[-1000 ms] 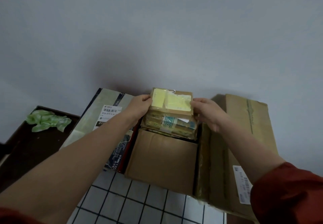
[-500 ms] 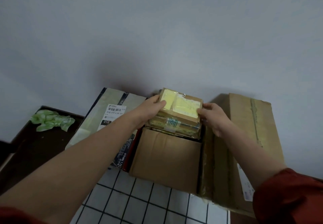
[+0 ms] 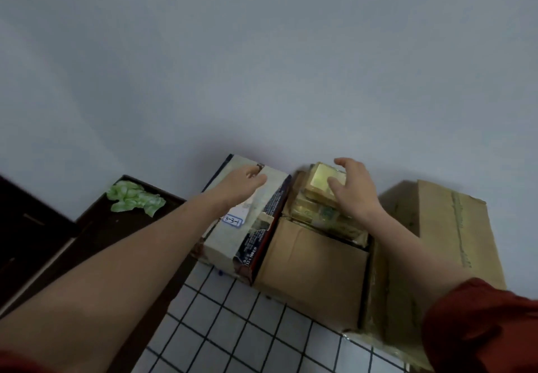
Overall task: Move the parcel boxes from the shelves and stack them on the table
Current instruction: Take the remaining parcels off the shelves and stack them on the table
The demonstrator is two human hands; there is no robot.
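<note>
Along the far edge of the white table with a black grid pattern [image 3: 233, 329], against the grey wall [image 3: 262, 67], 3 larger boxes stand side by side. On the left is a pale printed carton with dark sides [image 3: 224, 247]. In the middle is a plain brown cardboard box [image 3: 314, 270], and on the right a big brown taped cardboard box [image 3: 448, 227].

A small yellowish parcel wrapped in clear tape [image 3: 317, 198] sits on top of the middle box, at its far end. Your right hand [image 3: 352, 198] is directly over that parcel, fingers spread and loosely arched, thumb above its top. It grips nothing, and whether the palm touches the parcel is unclear. Your left hand [image 3: 238, 186] lies flat, fingers straight, over the far end of the pale carton, just left of the parcel and slightly blurred.

The parcel's long axis runs away from you toward the wall, and of your 2 hands the right is the nearer. The parcel looks already stacked, so lifting both hands straight off seems the likely next move.
</note>
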